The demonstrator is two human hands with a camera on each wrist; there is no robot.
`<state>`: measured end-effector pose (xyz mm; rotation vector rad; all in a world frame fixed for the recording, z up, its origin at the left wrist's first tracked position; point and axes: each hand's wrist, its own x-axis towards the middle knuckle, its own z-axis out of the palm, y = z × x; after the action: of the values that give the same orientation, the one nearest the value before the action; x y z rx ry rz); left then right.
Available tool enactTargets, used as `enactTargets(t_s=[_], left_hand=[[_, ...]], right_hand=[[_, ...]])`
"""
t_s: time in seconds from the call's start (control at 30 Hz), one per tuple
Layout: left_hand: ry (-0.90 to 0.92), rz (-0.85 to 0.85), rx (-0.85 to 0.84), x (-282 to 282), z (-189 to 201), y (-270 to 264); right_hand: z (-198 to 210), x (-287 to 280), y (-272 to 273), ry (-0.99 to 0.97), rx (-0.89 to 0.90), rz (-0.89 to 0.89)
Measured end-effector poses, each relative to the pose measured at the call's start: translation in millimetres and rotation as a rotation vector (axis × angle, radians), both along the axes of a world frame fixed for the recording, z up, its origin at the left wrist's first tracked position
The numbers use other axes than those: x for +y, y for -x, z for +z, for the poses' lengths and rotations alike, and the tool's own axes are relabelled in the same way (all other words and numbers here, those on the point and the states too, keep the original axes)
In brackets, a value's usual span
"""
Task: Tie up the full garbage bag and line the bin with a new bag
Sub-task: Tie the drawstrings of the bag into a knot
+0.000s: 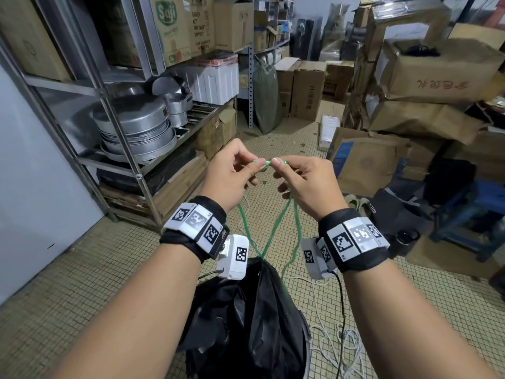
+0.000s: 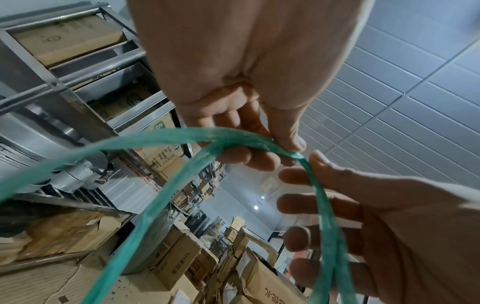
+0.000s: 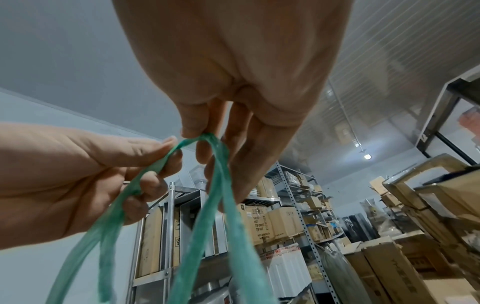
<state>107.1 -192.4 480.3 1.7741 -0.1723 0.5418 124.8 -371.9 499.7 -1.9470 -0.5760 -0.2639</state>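
A full black garbage bag (image 1: pixel 246 318) stands in a bin below my forearms, its neck gathered. Green drawstring (image 1: pixel 273 231) loops rise from the neck to both hands, held up in front of me. My left hand (image 1: pixel 235 168) pinches one loop of the drawstring (image 2: pixel 233 137) between thumb and forefinger. My right hand (image 1: pixel 297 173) pinches the other loop of the drawstring (image 3: pixel 207 139) the same way, and the two thumbs almost touch. In the wrist views the strands hang down from each pinch. The bin itself is mostly hidden by the bag.
A metal shelf rack (image 1: pixel 123 160) with stacked metal pans (image 1: pixel 136 127) stands at the left. Cardboard boxes (image 1: pixel 410 110) pile up at the right and back. White cables (image 1: pixel 336 343) lie on the tiled floor beside the bag. A dark bag (image 1: pixel 396 212) sits at right.
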Motion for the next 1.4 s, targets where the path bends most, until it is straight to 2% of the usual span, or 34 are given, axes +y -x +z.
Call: enactTargets(t_s=[0.13, 0.23, 0.37, 0.43, 0.53, 0.7, 0.87, 0.97, 1.1, 1.27, 1.4], left_hand=[[-0.035, 0.063, -0.011, -2.2, -1.9, -2.0], [-0.127, 0.144, -0.017, -4.6, -0.7, -2.0], [-0.306, 0.274, -0.023, -6.7, -1.4, 4.2], [-0.435, 0.351, -0.035, -5.9, -1.3, 8.8], [-0.452, 0.312, -0.060, -3.6, -1.2, 11.4], [-0.309, 0.246, -0.033, 6.4, -9.3, 10.8], [-0.231, 0.279, -0.011, 22.3, -23.8, 10.5], [-0.099, 0.308, -0.035, 30.3, -28.9, 10.0], [-0.051, 0.326, -0.033, 35.1, -32.8, 12.9], [0.298, 0.224, -0.007, 30.6, -35.1, 12.1], [0.616, 0.051, -0.052, 25.0, -33.4, 13.5]], right_hand=[[-3.1, -3.2, -3.5, 0.009, 0.019, -0.047], [-3.3, -1.5, -5.5, 0.003, 0.046, -0.060], [-6.1, -3.0, -8.6, 0.105, -0.032, -0.079], [-8.0, -4.1, -7.8, 0.096, -0.025, -0.072], [-10.6, -3.9, -8.2, 0.074, -0.018, -0.075], [-14.2, -5.2, -14.0, 0.027, 0.050, -0.103], [-22.1, -11.7, -19.3, 0.029, 0.071, -0.129], [-26.9, -16.2, -21.1, -0.064, 0.133, -0.143], [-32.8, -18.5, -22.1, -0.142, 0.202, -0.110], [-36.6, -17.7, -23.3, -0.296, 0.311, -0.107], [-35.4, -16.6, -20.1, -0.515, 0.422, -0.052]])
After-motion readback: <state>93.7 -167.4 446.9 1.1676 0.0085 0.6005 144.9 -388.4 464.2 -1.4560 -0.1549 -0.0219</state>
